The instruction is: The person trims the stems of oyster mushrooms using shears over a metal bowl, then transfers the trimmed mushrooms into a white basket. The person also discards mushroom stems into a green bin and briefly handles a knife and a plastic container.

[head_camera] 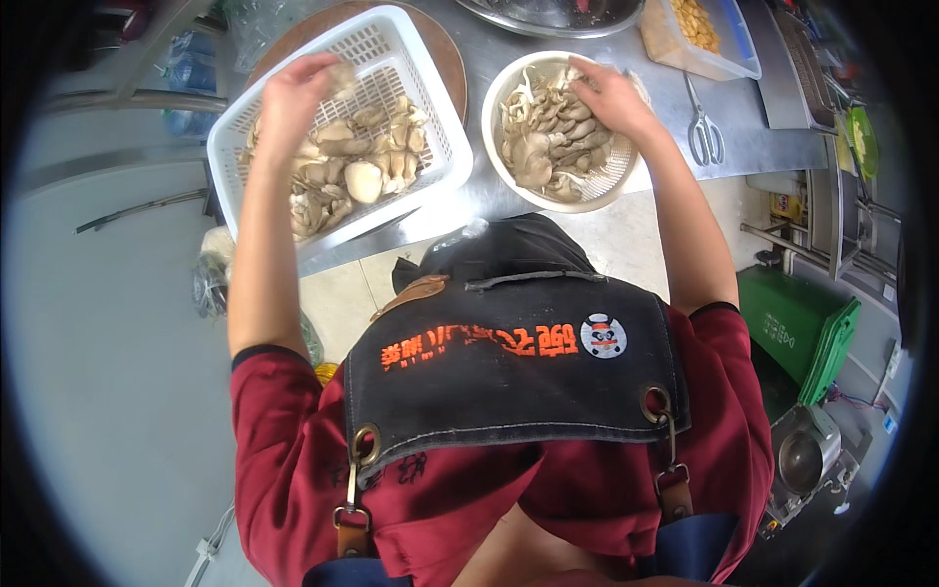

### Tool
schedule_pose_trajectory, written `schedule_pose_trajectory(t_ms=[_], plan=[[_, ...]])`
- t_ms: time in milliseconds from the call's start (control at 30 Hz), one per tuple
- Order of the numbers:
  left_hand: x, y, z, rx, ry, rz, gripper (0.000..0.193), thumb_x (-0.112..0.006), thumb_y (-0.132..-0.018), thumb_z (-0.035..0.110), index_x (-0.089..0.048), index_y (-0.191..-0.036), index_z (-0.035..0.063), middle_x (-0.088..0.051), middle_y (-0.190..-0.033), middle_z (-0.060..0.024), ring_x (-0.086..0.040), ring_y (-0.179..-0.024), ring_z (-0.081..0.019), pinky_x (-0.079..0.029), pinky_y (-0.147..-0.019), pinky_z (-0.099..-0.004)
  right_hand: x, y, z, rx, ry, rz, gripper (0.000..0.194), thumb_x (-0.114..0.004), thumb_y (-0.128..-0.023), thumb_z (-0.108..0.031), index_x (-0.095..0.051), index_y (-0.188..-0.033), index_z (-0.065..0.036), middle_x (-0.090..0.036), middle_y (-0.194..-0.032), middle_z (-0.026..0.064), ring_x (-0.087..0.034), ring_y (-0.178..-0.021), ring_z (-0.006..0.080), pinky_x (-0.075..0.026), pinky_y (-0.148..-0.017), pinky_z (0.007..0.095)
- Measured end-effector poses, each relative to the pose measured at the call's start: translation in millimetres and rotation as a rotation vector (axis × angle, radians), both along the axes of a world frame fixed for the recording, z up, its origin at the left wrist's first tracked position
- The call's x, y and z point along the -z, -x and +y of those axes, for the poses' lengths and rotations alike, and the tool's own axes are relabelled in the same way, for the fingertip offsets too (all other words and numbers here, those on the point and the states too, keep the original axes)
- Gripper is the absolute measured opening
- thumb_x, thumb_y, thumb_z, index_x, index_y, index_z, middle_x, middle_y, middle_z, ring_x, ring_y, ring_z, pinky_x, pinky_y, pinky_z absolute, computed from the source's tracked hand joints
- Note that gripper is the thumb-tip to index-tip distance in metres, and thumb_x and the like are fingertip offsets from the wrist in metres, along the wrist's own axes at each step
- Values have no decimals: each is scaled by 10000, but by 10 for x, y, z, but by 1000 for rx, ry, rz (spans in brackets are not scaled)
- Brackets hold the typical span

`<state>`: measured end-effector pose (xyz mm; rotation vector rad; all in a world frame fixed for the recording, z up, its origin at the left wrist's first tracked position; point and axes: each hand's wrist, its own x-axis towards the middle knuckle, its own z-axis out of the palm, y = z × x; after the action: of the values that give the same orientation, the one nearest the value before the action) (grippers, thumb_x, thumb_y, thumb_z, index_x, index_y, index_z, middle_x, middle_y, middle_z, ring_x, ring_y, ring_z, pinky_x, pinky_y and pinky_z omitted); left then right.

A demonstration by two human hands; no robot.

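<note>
My left hand (293, 95) is above a white plastic basket (449, 158) with slotted walls, pinching a blurred piece of oyster mushroom (341, 79). Clumps of oyster mushrooms (363, 181) lie below it, mostly in the near half of the basket. To the right is a round cream plastic colander (506, 176), heaped with grey-brown oyster mushrooms (535, 158). My right hand (609, 95) reaches over the colander's right rim, its fingertips at the upper mushrooms. Whether those fingers grip a piece cannot be made out.
Both containers stand on a steel table (469, 95), the basket partly over a round brown board (447, 44). Kitchen scissors (706, 136) lie right of the colander. Behind are a steel bowl (550, 31) and a plastic tub (664, 44) of yellowish pieces. A green bin (792, 323) stands lower right.
</note>
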<state>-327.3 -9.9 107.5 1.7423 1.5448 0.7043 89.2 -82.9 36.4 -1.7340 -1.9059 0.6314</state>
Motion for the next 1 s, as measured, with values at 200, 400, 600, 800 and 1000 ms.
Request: schedule_pose_trajectory(t_ms=[200, 400, 600, 800, 1000], plan=[[-143, -1622, -636, 476, -223, 205, 293, -606, -859, 109, -644, -1144, 52, -674, -1099, -145, -664, -973, -264, -529, -896, -369, -95, 53, -122, 6, -164, -245, 382, -580, -927, -234, -572, -1235, -8, -609, -1181, 216, -586, -1083, 376, -457, -939, 401], [-136, -902, -580, 322, -186, 270, 451, -673, -810, 153, -574, -1240, 64, -544, -1314, -162, -542, -1196, -297, -439, -1024, -384, -937, 763, -189, -80, -193, 286, 309, -623, -887, -119, -599, -1176, -14, -615, -1159, 192, -609, -1061, 324, -472, -943, 350], [261, -69, -388, 456, 135, 796, 928, -786, -730, 400, -301, -1492, 186, -193, -1573, -116, -93, -1463, -351, -174, -1172, -509, -577, 2284, 234, -771, -89, -427, 400, -531, -862, -9, -506, -1252, 79, -489, -1356, 215, -482, -1260, 332, -416, -1026, 419], [570, 203, -488, 475, -135, 692, 482, -741, -739, 173, -617, -1204, 152, -560, -1255, -99, -551, -1112, -337, -474, -941, -417, -217, 2620, 220, -744, 97, -865, 439, -542, -871, -173, -569, -1219, 94, -449, -1373, 272, -512, -1202, 381, -472, -940, 442], [593, 361, -238, 382, -19, 464, 363, -690, -751, 151, -655, -1113, 157, -649, -1090, -103, -641, -940, -289, -521, -839, -396, -415, 2568, 261, -867, 30, -676, 184, -577, -797, -74, -700, -913, 0, -676, -968, 201, -680, -924, 306, -557, -794, 385]])
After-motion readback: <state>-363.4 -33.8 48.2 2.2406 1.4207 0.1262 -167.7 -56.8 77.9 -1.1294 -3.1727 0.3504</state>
